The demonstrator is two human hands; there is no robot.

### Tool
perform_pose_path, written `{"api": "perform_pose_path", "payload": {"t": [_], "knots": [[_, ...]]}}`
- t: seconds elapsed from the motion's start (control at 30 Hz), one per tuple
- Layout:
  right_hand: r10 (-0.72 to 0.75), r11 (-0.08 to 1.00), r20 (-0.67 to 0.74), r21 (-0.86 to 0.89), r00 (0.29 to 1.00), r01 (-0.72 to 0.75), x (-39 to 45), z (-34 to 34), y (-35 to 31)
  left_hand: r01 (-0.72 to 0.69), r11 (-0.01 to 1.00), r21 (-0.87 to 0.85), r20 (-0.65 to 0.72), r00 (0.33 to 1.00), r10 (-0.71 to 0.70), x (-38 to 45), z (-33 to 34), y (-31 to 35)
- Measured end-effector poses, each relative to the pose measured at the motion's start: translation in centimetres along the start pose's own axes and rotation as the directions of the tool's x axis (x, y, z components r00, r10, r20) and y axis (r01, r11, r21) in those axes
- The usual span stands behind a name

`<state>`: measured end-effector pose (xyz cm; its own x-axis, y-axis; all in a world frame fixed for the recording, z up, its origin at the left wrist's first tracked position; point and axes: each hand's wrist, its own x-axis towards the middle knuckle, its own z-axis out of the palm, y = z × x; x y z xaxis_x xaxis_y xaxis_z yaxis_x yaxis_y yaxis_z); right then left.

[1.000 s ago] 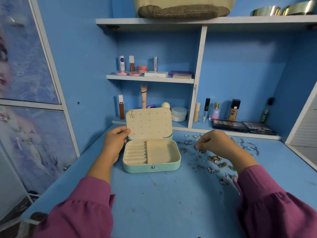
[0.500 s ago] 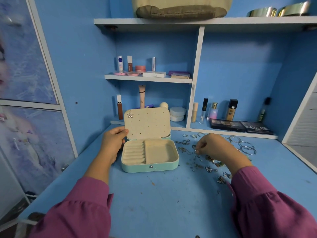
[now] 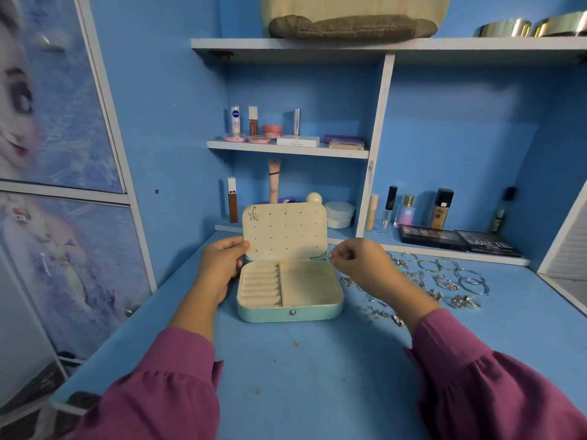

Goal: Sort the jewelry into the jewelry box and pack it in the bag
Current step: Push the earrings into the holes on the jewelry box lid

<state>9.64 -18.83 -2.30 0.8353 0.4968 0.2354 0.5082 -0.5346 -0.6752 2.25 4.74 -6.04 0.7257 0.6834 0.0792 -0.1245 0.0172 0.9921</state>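
A mint jewelry box (image 3: pixel 290 312) lies open on the blue desk, cream inside, with ring rolls at left and a bare compartment at right. One star earring (image 3: pixel 253 214) is pinned in the top left of the raised lid (image 3: pixel 286 231). My left hand (image 3: pixel 222 262) grips the lid's left edge. My right hand (image 3: pixel 357 260) pinches a small silver earring (image 3: pixel 330 255) beside the lid's lower right corner. Loose silver jewelry (image 3: pixel 441 282) lies scattered on the desk right of the box. A beige bag (image 3: pixel 352 17) sits on the top shelf.
Cosmetics stand on the small shelf (image 3: pixel 286 149) and behind the box. Bottles and two dark palettes (image 3: pixel 457 241) line the back ledge at right. Metal bangles (image 3: pixel 527 27) rest on the top shelf. A cupboard door (image 3: pixel 57 154) with a cartoon picture stands at left.
My right hand lifted off the jewelry pile with a small earring and moved left and up to the lid's right corner. The left hand stayed on the lid.
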Motion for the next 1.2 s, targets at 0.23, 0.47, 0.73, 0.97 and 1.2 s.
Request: {"api": "perform_pose_path", "payload": {"t": [0.23, 0.47, 0.73, 0.97, 1.2], "knots": [[-0.193, 0.98, -0.113, -0.072, 0.975, 0.186, 3.0, 4.8, -3.9, 0.008, 0.999, -0.031, 0.013, 1.0, -0.008, 0.1, -0.2, -0.1], [-0.256, 0.941, -0.156, -0.267, 0.954, 0.208, 4.8, 7.3, -6.9, 0.0, 0.999, -0.039, 0.032, 0.999, 0.002, 0.1, -0.3, -0.1], [-0.278, 0.929, -0.177, -0.299, 0.944, 0.217, 5.4, 8.1, -7.5, 0.0, 1.0, -0.031, 0.032, 0.999, 0.001, 0.1, -0.3, 0.0], [-0.275, 0.929, -0.184, -0.304, 0.944, 0.211, 5.7, 8.3, -7.9, 0.011, 0.999, -0.037, 0.034, 0.999, -0.01, -0.1, -0.3, 0.2], [-0.269, 0.936, -0.265, -0.299, 0.926, 0.187, 5.4, 8.7, -8.3, 0.008, 0.999, -0.048, 0.015, 1.0, -0.007, -0.3, -0.2, 0.5]]}}
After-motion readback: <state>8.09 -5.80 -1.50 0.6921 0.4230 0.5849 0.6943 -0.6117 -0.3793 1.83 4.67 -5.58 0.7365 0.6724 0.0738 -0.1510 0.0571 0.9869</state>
